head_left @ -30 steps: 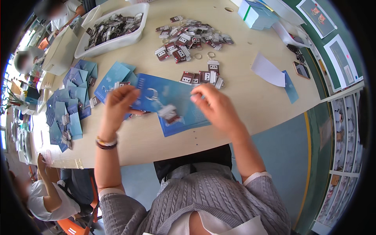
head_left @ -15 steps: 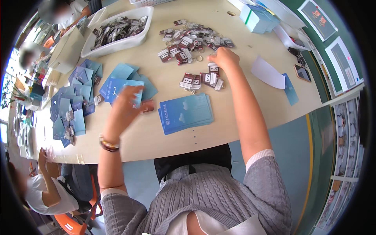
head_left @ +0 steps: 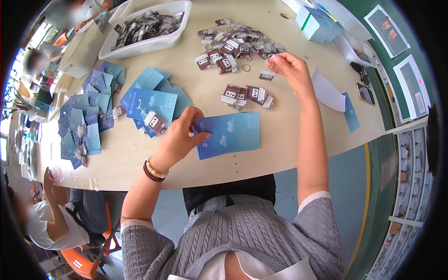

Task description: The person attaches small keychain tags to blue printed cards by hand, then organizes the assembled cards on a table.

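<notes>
My left hand [head_left: 183, 133] pinches the left edge of a blue card [head_left: 238, 135] that lies on top of a neat stack in front of me. Raised over the table, my right hand [head_left: 295, 74] grips a small keychain [head_left: 267, 75] by its ring, and the dark-and-white tag dangles below. A loose heap of similar keychains [head_left: 228, 46] lies beyond that hand. Between heap and card stack sits a smaller cluster of keychains [head_left: 240, 95]. Left of my left hand, a keychain tag [head_left: 155, 122] rests on blue cards [head_left: 161, 101].
Many blue cards with keychains [head_left: 95, 112] spread over the table's left side. Behind them stands a white bin [head_left: 179, 28] full of keychains. White paper [head_left: 329, 91], a phone [head_left: 365, 93] and a box of cards [head_left: 315, 25] are at right. Another person [head_left: 56, 228] sits at lower left.
My left hand has left the cards at left and moved right to the stack, where it grips a card. My right hand has lifted a keychain from the table near the heap.
</notes>
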`<state>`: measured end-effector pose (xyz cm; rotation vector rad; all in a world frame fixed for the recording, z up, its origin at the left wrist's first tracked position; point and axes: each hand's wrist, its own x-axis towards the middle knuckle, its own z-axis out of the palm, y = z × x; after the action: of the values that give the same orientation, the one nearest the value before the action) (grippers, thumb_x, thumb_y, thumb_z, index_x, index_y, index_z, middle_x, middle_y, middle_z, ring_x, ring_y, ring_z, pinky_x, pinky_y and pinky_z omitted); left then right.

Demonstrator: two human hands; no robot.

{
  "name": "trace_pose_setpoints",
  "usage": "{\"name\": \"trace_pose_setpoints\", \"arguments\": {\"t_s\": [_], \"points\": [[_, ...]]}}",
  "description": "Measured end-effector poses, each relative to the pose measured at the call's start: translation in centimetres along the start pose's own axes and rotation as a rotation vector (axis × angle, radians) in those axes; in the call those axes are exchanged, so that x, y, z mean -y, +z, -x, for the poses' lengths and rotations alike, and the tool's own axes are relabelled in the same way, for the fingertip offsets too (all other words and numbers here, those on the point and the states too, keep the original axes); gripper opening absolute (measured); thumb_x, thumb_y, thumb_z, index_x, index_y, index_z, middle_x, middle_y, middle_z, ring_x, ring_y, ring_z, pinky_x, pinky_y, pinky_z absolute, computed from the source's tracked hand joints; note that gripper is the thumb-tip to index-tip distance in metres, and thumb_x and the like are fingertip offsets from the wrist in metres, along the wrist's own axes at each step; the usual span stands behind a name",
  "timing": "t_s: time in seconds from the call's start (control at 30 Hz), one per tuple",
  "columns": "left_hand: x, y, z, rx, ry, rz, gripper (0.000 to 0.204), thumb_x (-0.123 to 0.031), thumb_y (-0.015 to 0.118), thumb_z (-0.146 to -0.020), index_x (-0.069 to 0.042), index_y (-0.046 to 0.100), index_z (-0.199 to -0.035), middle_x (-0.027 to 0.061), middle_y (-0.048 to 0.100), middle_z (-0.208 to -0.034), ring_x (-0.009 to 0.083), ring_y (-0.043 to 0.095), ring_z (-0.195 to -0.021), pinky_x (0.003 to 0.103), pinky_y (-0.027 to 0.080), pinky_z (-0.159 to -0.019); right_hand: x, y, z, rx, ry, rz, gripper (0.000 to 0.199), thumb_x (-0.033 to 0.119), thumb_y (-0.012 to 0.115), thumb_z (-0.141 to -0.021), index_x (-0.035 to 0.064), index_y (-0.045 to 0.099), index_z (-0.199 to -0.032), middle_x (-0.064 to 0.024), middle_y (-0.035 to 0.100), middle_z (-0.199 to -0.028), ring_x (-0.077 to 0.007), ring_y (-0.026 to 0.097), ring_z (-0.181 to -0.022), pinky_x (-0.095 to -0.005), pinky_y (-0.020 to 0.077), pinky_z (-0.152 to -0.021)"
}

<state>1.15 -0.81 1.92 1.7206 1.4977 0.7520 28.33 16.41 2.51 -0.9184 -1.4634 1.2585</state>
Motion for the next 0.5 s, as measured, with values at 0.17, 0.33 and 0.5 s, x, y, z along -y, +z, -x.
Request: {"name": "trace_pose_setpoints", "arguments": {"t_s": [0.17, 0.33, 0.5], "points": [[0.8, -0.3, -0.9, 0.115, -0.126, 0.495, 0.021, -0.005, 0.064, -0.084, 0.000, 0.048, -0.097, 0.0020, 0.059, -0.082, 0.0057, 0.051, -0.068, 0.021, 0.042, -0.060, 4.7, 2.1, 3.6, 0.040, -0.015, 0.119, 0.020, 0.019, 0.054, -0.093, 0.0014, 0.062, -0.095, -0.0005, 0.060, -0.076, -0.0078, 0.058, -0.067, -0.0233, 0.0490, -0.066], [1.7, -0.1, -0.3, 0.128, -0.111, 0.609, 0.014, -0.008, 0.058, -0.090, -0.001, 0.049, -0.097, 0.0000, 0.057, -0.083, 0.0038, 0.050, -0.070, 0.020, 0.041, -0.060, 4.1, 9.6, 9.6, 0.400, 0.007, 0.290, 0.014, 0.018, 0.054, -0.093, 0.0044, 0.059, -0.091, -0.0017, 0.055, -0.066, -0.0066, 0.050, -0.059, -0.0248, 0.0413, -0.051], [1.5, 0.7, -0.1, 0.109, -0.092, 0.853, 0.018, -0.016, 0.056, -0.093, -0.003, 0.049, -0.102, -0.0020, 0.055, -0.084, 0.0033, 0.049, -0.074, 0.019, 0.041, -0.064, 2.6, 12.2, 11.6, 0.330, -0.032, 0.500, 0.015, 0.020, 0.056, -0.090, 0.0083, 0.047, -0.092, -0.0106, 0.059, -0.064, -0.0297, 0.061, -0.059, -0.0381, 0.0436, -0.050]]}}
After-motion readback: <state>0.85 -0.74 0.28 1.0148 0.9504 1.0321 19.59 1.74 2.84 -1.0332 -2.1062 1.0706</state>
